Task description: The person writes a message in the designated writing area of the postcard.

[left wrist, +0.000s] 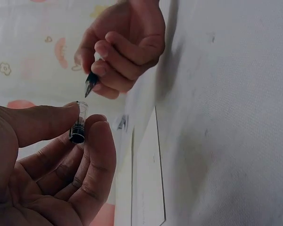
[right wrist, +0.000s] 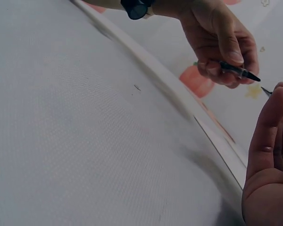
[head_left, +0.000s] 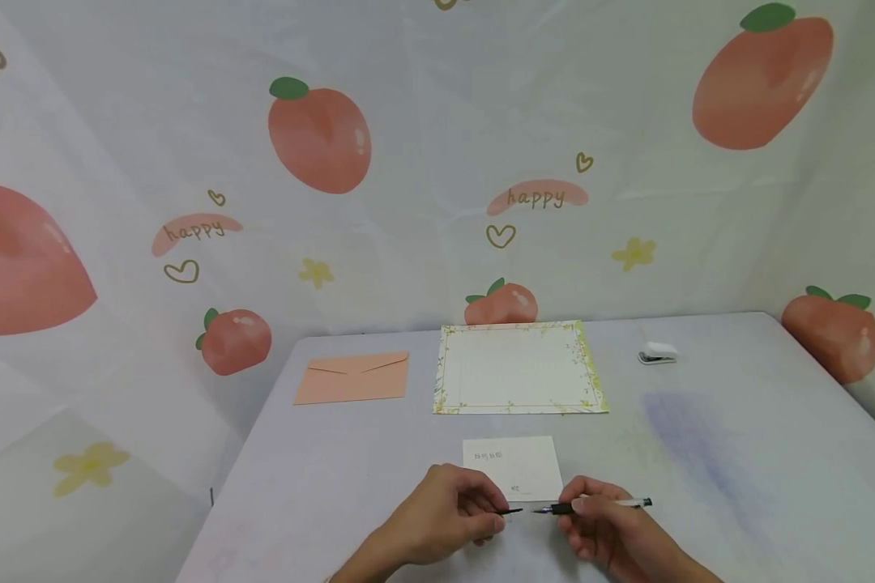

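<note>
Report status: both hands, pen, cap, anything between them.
Left hand pinches pen cap. Right hand grips pen, tip toward cap, small gap, not touching. Nothing between them; white card lies just behind.

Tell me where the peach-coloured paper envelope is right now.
In the head view, the peach-coloured paper envelope lies flat at the table's far left, just left of the floral-bordered letter sheet, well beyond both hands.

Makeshift home writing corner, peach-print cloth backdrop [head_left: 423,162], covered table [head_left: 700,453]
</note>
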A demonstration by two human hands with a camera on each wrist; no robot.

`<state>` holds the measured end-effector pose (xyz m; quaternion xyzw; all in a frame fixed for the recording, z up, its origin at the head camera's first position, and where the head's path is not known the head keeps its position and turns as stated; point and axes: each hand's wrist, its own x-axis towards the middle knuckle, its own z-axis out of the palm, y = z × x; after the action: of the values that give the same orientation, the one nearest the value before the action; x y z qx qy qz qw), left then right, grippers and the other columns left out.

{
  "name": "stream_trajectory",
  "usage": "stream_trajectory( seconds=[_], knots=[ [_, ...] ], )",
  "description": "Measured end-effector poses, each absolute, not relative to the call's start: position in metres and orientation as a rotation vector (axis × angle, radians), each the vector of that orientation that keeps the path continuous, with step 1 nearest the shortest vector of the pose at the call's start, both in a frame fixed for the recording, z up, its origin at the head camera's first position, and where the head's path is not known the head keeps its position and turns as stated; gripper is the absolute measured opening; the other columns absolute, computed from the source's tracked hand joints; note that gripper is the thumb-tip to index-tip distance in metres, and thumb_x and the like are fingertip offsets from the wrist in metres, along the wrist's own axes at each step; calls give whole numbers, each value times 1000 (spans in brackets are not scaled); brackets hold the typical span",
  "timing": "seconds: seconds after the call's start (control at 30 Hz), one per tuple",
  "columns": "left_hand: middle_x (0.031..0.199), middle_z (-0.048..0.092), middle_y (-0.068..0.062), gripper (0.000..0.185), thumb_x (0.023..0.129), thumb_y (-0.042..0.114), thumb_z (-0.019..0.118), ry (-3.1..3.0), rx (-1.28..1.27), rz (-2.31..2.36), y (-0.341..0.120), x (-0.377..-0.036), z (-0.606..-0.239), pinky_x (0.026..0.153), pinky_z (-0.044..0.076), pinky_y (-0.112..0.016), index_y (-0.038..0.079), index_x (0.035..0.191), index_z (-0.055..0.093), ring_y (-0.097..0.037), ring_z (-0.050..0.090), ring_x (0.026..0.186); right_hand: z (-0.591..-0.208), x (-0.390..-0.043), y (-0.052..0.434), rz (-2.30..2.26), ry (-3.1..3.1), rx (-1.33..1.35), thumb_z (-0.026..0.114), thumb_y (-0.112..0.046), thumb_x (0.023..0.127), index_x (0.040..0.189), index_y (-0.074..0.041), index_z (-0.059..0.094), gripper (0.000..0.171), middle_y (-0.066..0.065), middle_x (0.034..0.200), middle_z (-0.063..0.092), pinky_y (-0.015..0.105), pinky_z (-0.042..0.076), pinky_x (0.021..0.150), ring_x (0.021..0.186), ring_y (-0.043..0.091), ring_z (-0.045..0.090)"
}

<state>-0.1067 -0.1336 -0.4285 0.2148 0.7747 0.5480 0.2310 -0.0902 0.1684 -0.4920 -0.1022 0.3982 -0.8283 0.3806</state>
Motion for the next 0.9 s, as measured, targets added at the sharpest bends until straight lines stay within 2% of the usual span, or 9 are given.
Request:
stream_trajectory(
  seconds=[0.33,0.6,0.77,0.9],
  knots=[
    [82,76,7,9,94,2,83,2117,601,1514,-128,-105,-429,62,59,-17,-1,102,78,-2,69,64,-491,-88,158,-2104,1006,-286,40,-10,116,116,-19,70,32,-4,104,80,19,62,79,84,3,72],
    [83,78,5,8,94,3,83,2107,595,1510,-125,-105,-430,62,58,-16,6,100,79,-3,69,64,-491,-87,152,-2092,999,-259,44,-11,116,118,-18,71,28,-3,108,82,19,63,82,87,3,74],
    [81,77,6,8,94,3,83,2108,599,1510,-124,-104,-430,61,57,-15,7,100,80,-2,69,63,-492,-86,148,-2085,1025,-246,47,-9,115,117,-17,71,25,-2,107,82,20,64,85,89,4,76],
    [81,77,7,7,94,2,83,2110,595,1507,-123,-104,-429,60,56,-15,6,99,80,-1,68,63,-492,-86,144,-2075,1077,-235,52,-10,114,112,-16,71,20,-3,103,81,20,63,81,84,4,73]
  ],
)
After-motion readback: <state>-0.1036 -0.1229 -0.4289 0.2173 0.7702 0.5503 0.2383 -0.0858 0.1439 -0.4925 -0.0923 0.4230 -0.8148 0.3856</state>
